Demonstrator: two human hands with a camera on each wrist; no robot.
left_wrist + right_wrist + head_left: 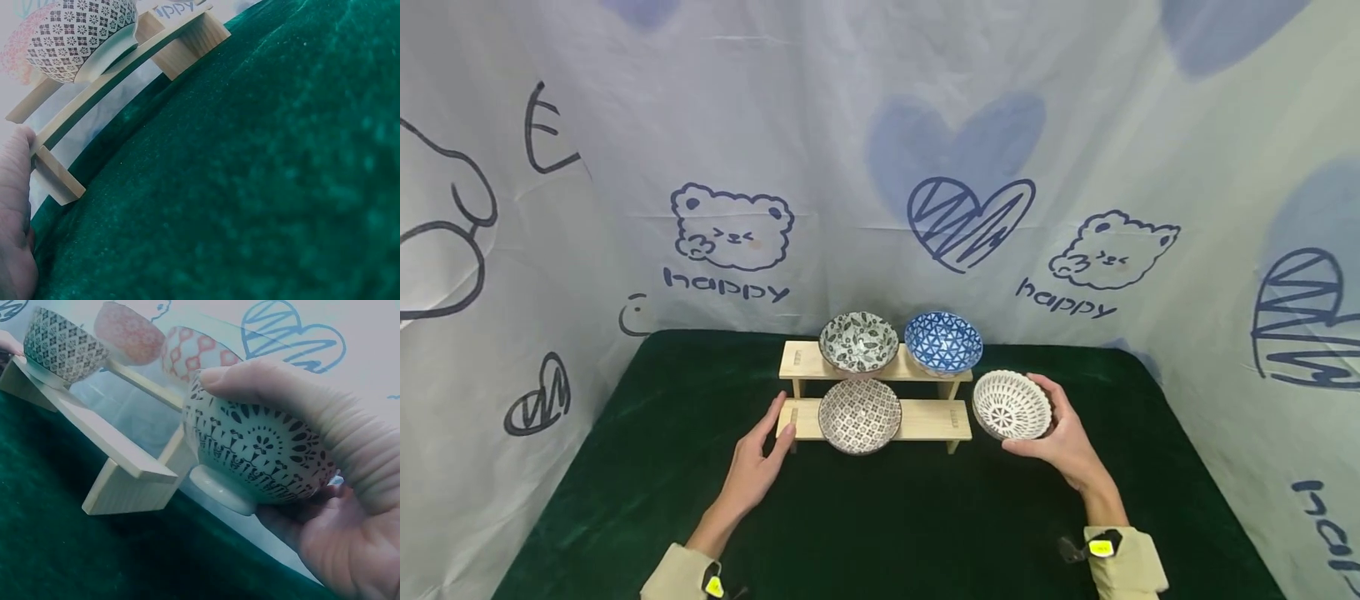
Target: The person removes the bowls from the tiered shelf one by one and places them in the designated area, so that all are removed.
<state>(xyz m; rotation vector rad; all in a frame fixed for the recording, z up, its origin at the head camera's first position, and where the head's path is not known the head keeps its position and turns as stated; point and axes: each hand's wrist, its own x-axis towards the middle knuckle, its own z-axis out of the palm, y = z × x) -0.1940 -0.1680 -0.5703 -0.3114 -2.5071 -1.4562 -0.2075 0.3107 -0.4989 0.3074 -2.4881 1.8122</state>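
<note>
My right hand [1063, 437] grips a white bowl with a dark petal pattern [1011, 405], thumb on its near side, held off the cloth just right of a two-tier wooden rack [925, 419]. My left hand [758, 462] touches the left end of the rack's lower shelf, thumb and fingers spread at its edge. On that lower shelf sits a brown-and-white patterned bowl [860, 416], left of the middle. Above it on the upper shelf stand a leaf-patterned bowl [858, 342] and a blue triangle-patterned bowl [943, 342]. The right wrist view shows the held bowl's foot ring [223, 490].
Dark green velvet cloth [880, 525] covers the table under the rack. A pale curtain [842, 150] with hearts and bear drawings hangs close behind the upper shelf and along both sides.
</note>
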